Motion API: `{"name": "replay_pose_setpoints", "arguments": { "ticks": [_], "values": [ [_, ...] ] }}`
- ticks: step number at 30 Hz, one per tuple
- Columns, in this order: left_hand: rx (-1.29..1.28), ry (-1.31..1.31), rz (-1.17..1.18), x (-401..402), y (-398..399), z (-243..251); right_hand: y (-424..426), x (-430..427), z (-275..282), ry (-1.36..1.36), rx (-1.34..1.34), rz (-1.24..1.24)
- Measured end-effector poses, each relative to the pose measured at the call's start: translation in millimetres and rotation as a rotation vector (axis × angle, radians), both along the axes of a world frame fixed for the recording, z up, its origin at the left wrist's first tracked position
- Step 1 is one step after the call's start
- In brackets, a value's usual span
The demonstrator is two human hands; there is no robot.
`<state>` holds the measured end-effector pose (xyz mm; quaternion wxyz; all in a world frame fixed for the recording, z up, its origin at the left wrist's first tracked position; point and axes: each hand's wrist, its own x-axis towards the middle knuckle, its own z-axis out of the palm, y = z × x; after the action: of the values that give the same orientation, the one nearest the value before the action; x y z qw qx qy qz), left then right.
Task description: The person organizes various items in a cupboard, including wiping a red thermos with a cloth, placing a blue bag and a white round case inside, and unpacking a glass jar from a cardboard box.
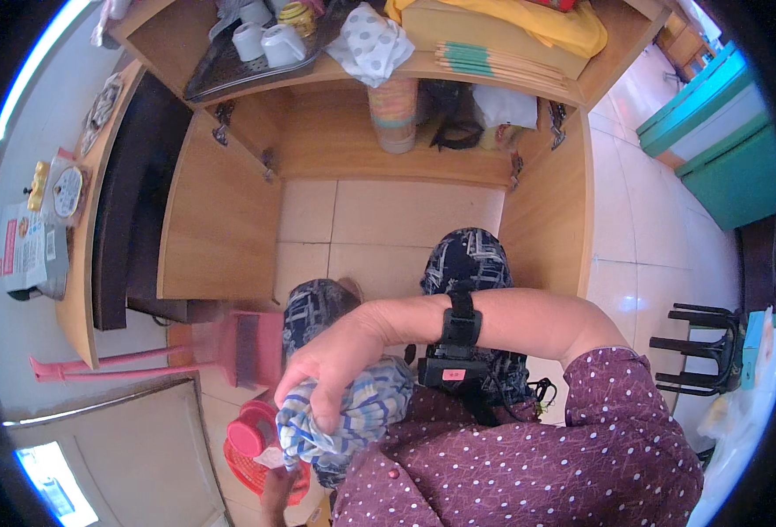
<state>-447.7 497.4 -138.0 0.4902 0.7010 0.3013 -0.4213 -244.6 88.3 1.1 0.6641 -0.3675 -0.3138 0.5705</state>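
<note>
A bunched blue, white and grey striped cloth [355,412] is gripped from above by my right hand [335,375], in front of my torso. A black device is strapped to the right wrist. My left hand [279,493] is partly visible at the lower edge, just under the cloth's lower left end; whether it holds the cloth is unclear. Beside it are a pink plastic cup [246,435] and a red plastic basket [250,468]. Before me stands a wooden cabinet [388,168] with both doors swung out, holding a stack of patterned cups or bowls [394,118] and bags.
On the shelf above are a black tray [250,79] with white mugs [284,46], a dotted cloth [371,43], green-ended wooden sticks [470,59] and a yellow cloth [559,26]. A pink dustpan [256,349] lies left, black stool legs [704,349] right. The cabinet doors [223,217] flank my knees.
</note>
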Motion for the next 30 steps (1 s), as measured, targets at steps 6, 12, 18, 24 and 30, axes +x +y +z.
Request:
{"name": "replay_pose_setpoints", "arguments": {
  "ticks": [6, 12, 18, 24, 30],
  "values": [
    [-0.007, -0.142, -0.271, 105.1, -29.9, 173.3, -12.5, 19.2, 7.8, 0.007, 0.023, 0.102],
    [-0.037, -0.727, -0.767, 288.9, -216.0, 221.7, -14.9, 26.0, -6.2, -0.362, -0.047, 0.045],
    [-0.121, -0.837, -0.903, 422.6, -356.3, 96.3, -15.5, 16.5, -29.6, -1.045, -0.768, -0.289],
    [-0.312, -1.284, -0.610, 469.9, -494.9, 23.2, 4.4, -1.2, -35.0, -1.072, -1.199, -0.429],
    [-0.033, -1.426, -0.659, 529.1, -508.5, -17.0, 5.3, -15.5, -24.2, -1.044, -1.029, -0.418]
  ]
}}
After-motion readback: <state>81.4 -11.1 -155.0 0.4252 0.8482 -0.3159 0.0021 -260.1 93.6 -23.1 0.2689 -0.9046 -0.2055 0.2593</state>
